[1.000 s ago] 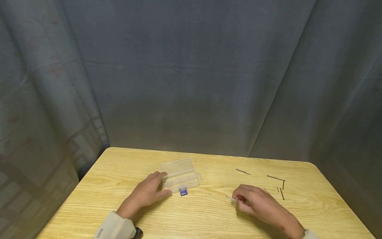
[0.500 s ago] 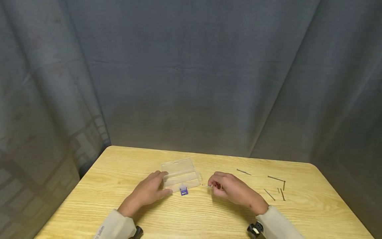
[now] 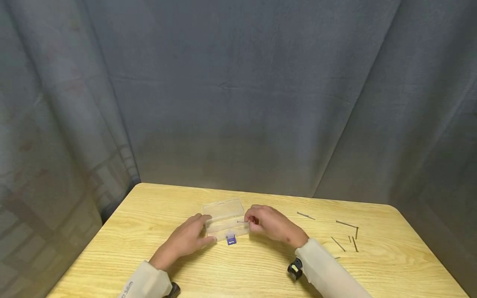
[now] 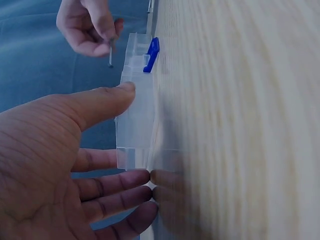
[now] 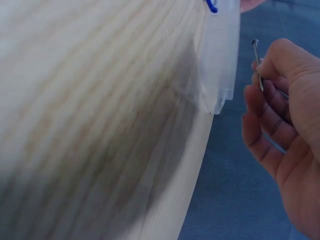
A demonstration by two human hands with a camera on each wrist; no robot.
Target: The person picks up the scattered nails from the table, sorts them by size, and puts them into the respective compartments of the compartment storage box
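Observation:
A clear plastic box (image 3: 223,224) lies on the table with its lid (image 3: 223,208) laid back and a blue latch (image 3: 231,240) at its front. My left hand (image 3: 190,236) holds the box's left end, the thumb at the front wall and the index finger reaching behind. Between thumb and fingertips, my right hand (image 3: 270,223) pinches a thin metal nail (image 5: 258,62). Its flat head sticks out to the left, over the right part of the box in the head view. In the left wrist view the right hand (image 4: 90,30) is raised above the box's level.
Several more nails lie on the right of the table, among them one nail (image 3: 306,215) farther back and another nail (image 3: 338,244) nearer. Grey curtains (image 3: 238,103) hang behind the wooden table (image 3: 223,277) and along both sides.
My right hand has carried the nail leftward and away from me, from the right part of the table to over the box. My left hand has stayed at the box's left end.

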